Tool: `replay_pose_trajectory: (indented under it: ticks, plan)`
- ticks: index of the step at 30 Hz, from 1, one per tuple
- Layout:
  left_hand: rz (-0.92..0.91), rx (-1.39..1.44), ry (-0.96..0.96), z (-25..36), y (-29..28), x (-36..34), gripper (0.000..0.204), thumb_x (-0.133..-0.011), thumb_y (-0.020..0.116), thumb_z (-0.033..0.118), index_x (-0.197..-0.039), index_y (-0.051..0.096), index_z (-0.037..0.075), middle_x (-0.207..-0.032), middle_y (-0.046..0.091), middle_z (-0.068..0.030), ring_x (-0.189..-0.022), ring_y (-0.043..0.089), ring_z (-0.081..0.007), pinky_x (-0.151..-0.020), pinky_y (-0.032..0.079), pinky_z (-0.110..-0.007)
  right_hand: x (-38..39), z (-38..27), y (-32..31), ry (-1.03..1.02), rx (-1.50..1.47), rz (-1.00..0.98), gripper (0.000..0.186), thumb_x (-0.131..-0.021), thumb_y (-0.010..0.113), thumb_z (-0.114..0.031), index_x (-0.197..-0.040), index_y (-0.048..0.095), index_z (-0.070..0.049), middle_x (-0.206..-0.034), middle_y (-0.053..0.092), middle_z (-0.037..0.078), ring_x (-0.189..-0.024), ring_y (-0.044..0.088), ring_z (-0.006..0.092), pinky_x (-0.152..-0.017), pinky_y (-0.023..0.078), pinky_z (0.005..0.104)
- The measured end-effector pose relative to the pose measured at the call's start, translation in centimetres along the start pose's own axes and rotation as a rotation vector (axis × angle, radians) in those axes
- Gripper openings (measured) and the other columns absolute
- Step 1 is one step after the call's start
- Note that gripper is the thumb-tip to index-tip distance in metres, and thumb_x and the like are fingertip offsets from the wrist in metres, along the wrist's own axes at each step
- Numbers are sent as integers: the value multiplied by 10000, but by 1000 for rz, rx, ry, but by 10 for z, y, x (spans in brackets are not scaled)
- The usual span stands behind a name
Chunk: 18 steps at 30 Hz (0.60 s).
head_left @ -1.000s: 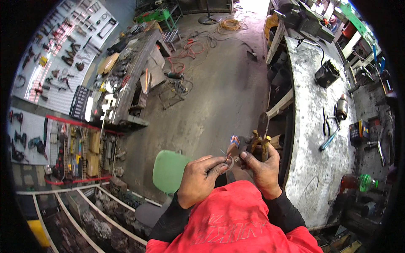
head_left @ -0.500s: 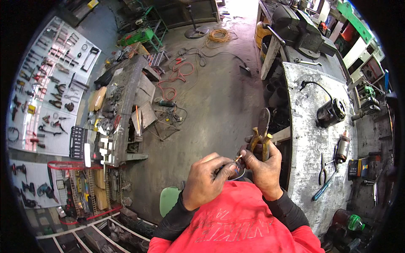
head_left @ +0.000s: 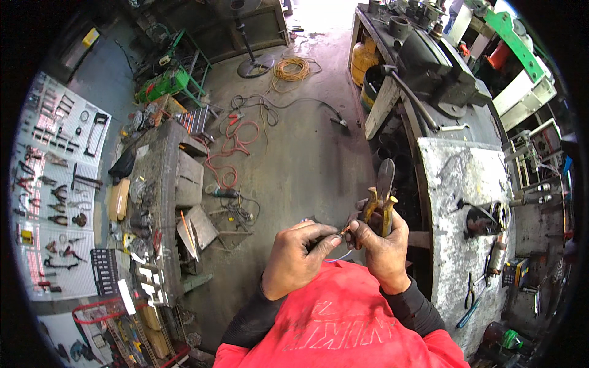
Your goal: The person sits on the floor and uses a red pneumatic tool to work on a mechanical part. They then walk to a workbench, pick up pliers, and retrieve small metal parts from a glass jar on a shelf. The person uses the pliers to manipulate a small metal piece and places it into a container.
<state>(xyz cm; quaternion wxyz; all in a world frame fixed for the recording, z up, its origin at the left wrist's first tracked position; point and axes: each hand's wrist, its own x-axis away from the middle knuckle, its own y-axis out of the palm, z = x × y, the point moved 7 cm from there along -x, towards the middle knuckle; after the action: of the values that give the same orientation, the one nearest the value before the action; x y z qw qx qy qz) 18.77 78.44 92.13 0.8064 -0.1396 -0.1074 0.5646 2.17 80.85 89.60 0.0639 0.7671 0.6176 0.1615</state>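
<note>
My left hand (head_left: 297, 254) is closed, thumb and forefinger pinching the end of a thin wire (head_left: 338, 259). Copper-coloured strands (head_left: 345, 231) show between the fingertips of both hands. My right hand (head_left: 388, 254) is closed around yellow-handled pliers (head_left: 388, 216), with the handle ends pointing away from me. Its thumb and forefinger meet the wire end beside my left fingertips. A flat dark blade-like piece (head_left: 385, 176) sticks up past the handles; whether it belongs to the same tool I cannot tell. The jaws are hidden in my palm.
On my right, a metal-topped bench (head_left: 445, 184) bears a large vise (head_left: 435, 67), a dark cylindrical motor part (head_left: 478, 222), and pliers (head_left: 470, 291). At left are a cluttered workbench (head_left: 161, 165) and a tool board (head_left: 86, 208). Red cable (head_left: 236, 147) lies across the floor.
The view has shifted, so benches and floor items sit differently in it. My left fingertips have come closer to my right ones at the wire end. The pliers stay in my right hand.
</note>
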Motion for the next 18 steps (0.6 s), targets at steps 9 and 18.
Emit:
replay_pose_trajectory:
  ticks: [9,18]
  plan:
    - [-184,-51,17,-24,-85,-133,192,-907,759,139,-1052,775,14,-726,618,-66,-648,513,-113,-580,394,-315,-124,-6,68,-2,15,-49,374,-946,650,40,-1286,498,2,-996,660,69,-833,642,101,-715,566,258]
    - [-165,168,11,-46,-130,-263,187,-924,737,96,-1075,769,-10,-778,640,-41,-699,552,-92,-624,431,-272,-223,-26,61,-370,928,-224,247,-842,767,-127,-989,639,24,-972,610,196,-840,632,378,-720,509,423]
